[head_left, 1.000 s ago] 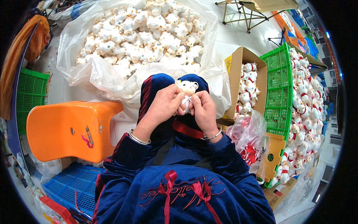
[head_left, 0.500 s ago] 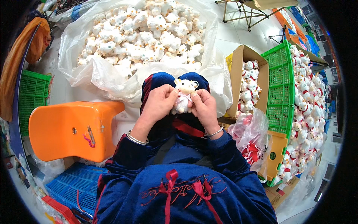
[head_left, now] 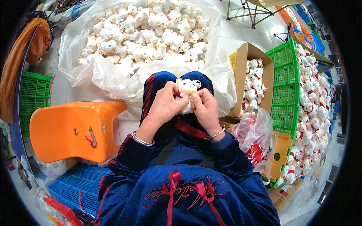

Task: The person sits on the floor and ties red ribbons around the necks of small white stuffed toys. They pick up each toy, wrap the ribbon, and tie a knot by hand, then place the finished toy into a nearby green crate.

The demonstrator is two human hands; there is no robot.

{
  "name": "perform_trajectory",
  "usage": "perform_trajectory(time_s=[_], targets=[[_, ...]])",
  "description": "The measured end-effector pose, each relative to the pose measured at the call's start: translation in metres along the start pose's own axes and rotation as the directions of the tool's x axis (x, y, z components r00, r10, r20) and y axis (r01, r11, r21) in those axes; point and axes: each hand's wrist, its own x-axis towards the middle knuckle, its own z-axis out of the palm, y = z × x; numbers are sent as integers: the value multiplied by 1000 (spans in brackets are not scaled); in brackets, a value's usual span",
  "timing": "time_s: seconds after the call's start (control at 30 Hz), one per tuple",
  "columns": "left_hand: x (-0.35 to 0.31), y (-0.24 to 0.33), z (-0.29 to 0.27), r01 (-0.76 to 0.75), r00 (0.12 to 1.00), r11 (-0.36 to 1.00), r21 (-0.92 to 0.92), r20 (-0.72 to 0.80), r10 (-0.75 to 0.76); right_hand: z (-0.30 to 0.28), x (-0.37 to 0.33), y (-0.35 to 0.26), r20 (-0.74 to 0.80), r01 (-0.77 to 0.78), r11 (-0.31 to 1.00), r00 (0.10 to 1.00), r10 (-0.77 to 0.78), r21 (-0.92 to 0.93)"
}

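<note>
A small white plush animal (head_left: 187, 90) sits upright above the person's knees, pinched between both hands; its head shows clear above the fingers, with small dark-tipped ears, a pale yellowish tuft on top and tiny dark eyes; its face turns up toward the camera; its body is mostly hidden by the fingers, only a strip of white showing below the head; a bit of red shows at its neck, left side.
</note>
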Motion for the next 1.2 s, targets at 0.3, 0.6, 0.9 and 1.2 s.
perform_trajectory(time_s=[0.3,0.6,0.9,1.2], targets=[[-2,-2,-2,96,993,984,-149,90,-83,-1,0,2,5,10,999,1000,-10,52],[-17,1,-21,138,975,950,-279,204,-82,-31,-13,-23,141,-204,979,969,202,-6],[-26,-7,-11,18,997,978,-208,74,-3,-22,-18,-30,232,207,860,967,-106,-467],[-23,-5,-24,35,960,969,-243,279,35,-22,-7,-1,215,298,894,948,-236,-335]])
